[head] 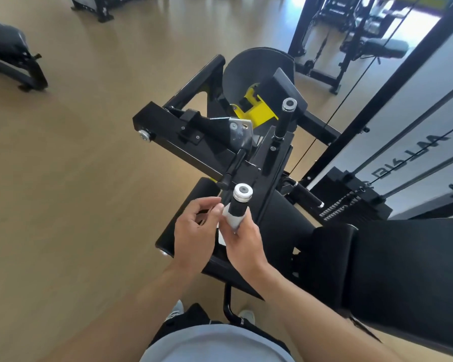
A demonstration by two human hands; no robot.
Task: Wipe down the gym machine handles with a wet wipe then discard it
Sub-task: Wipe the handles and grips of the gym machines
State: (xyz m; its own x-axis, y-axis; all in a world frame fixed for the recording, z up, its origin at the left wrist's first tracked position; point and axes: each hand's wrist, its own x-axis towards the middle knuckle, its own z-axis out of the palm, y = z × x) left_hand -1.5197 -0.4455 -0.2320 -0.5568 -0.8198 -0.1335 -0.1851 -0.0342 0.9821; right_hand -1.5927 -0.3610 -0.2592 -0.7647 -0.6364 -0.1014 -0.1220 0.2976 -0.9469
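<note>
A black gym machine stands in front of me with two upright handles that end in silver caps. The near handle (239, 202) has a white wet wipe (232, 218) wrapped around its black grip. My right hand (243, 244) is closed around the wipe and the handle from below. My left hand (196, 228) is beside the handle on its left, fingers curled, fingertips touching the edge of the wipe. The far handle (285, 117) stands bare, further back and to the right.
The machine's black seat pad (285, 226) lies under my hands, a back pad (403, 262) to the right. A weight stack (351, 202) with cables and a mirror stands at right. Another bench (8, 56) sits on the wooden floor at far left.
</note>
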